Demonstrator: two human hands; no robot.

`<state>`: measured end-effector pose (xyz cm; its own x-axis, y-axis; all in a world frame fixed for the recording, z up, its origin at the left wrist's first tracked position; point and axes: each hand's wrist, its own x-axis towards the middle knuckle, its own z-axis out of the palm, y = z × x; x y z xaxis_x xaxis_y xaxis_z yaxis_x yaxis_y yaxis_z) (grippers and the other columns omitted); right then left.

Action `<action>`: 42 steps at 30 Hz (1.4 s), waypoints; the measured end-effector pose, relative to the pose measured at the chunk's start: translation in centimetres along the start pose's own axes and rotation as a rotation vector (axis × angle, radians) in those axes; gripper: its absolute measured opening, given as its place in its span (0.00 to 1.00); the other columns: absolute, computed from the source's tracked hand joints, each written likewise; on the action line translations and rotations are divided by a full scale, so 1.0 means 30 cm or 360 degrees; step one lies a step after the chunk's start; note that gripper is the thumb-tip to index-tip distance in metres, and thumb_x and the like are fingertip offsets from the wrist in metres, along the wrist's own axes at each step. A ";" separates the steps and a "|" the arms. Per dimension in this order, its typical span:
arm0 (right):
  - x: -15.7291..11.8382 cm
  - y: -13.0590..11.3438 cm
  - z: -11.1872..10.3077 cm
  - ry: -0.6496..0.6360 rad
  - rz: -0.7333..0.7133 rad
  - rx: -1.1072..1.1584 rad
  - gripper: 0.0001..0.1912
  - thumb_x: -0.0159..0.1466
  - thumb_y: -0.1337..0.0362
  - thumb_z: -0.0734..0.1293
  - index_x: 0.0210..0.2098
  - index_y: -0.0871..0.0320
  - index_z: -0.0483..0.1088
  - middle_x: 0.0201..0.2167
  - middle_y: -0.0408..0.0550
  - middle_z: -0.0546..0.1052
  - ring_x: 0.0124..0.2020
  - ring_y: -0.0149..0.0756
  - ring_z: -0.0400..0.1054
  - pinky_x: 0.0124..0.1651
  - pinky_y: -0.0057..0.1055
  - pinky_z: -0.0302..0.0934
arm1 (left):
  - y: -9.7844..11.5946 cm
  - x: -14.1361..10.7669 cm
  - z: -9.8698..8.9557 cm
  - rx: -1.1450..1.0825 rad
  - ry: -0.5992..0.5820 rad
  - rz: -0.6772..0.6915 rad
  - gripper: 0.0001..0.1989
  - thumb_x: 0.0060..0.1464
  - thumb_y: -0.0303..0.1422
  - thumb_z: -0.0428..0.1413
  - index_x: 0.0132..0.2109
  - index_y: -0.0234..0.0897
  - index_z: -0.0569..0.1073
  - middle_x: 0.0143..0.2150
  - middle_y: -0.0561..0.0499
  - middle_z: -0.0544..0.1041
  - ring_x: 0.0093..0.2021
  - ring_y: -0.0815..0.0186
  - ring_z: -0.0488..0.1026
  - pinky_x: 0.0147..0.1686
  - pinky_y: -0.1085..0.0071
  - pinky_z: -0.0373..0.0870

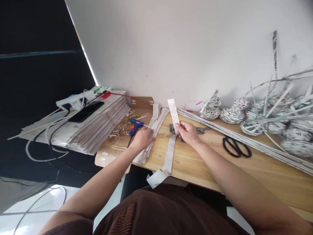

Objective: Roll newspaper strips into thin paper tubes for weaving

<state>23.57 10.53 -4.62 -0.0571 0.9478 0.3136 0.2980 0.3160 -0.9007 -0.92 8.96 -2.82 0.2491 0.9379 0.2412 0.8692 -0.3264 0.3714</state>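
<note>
My right hand (187,133) pinches a long printed paper strip (173,112) between thumb and fingers. The strip's upper end stands up above the hand, while its lower length lies on the table and a folded white end hangs over the front edge. To the left, my left hand (143,138) rests with fingers apart on a pile of similar paper strips (160,122). Just beyond that hand lies a blue glue gun (136,127). A dark metal tool (200,130) is partly hidden behind my right hand.
Black-handled scissors (236,147) and a bundle of long paper rods (234,135) lie on the right. Woven paper shapes (234,112) stand along the wall, with loose ends sticking out. On the left, a paper stack (100,127) carries a phone (86,111), power strip (78,99) and cables.
</note>
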 end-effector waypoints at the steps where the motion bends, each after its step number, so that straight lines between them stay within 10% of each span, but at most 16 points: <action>1: 0.000 0.001 0.000 -0.0007 0.0002 0.0017 0.22 0.63 0.45 0.62 0.32 0.57 0.72 0.25 0.45 0.77 0.20 0.31 0.66 0.20 0.25 0.61 | 0.005 0.001 0.003 0.0002 -0.0009 0.0001 0.15 0.49 0.34 0.60 0.45 0.36 0.77 0.45 0.43 0.77 0.42 0.57 0.76 0.48 0.65 0.70; 24: 0.001 -0.003 0.004 -0.0011 -0.0016 0.0061 0.21 0.62 0.45 0.62 0.34 0.57 0.73 0.28 0.46 0.78 0.19 0.30 0.66 0.20 0.25 0.65 | 0.010 -0.018 0.040 0.0148 0.0177 0.0139 0.11 0.56 0.31 0.54 0.44 0.37 0.78 0.48 0.40 0.77 0.54 0.53 0.70 0.56 0.56 0.63; 29: -0.001 -0.014 -0.001 -0.0001 -0.0024 0.0034 0.21 0.63 0.45 0.62 0.31 0.57 0.71 0.22 0.44 0.74 0.17 0.30 0.65 0.20 0.26 0.63 | 0.020 -0.045 0.008 -0.0551 0.0418 -0.0050 0.10 0.54 0.31 0.56 0.43 0.40 0.79 0.44 0.45 0.78 0.46 0.60 0.74 0.50 0.63 0.70; 36: -0.005 -0.023 -0.002 0.0005 -0.0025 0.0010 0.21 0.63 0.44 0.62 0.33 0.57 0.72 0.23 0.44 0.76 0.17 0.31 0.66 0.21 0.27 0.63 | 0.087 -0.132 -0.067 -0.2060 0.0034 -0.0707 0.14 0.40 0.31 0.68 0.38 0.35 0.78 0.32 0.50 0.79 0.31 0.69 0.76 0.40 0.68 0.76; 42: -0.010 -0.039 -0.005 -0.0016 -0.0050 -0.0009 0.21 0.64 0.46 0.61 0.33 0.58 0.72 0.20 0.43 0.73 0.16 0.30 0.66 0.20 0.25 0.60 | 0.144 -0.177 -0.135 -0.2522 -0.0078 -0.0838 0.14 0.43 0.23 0.65 0.41 0.35 0.79 0.36 0.50 0.80 0.35 0.72 0.78 0.44 0.75 0.75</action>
<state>23.40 9.88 -3.62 -0.0761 0.9378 0.3388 0.3012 0.3455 -0.8888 -0.21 2.10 1.14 0.1289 0.9689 -0.2113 -0.3989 0.2457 0.8834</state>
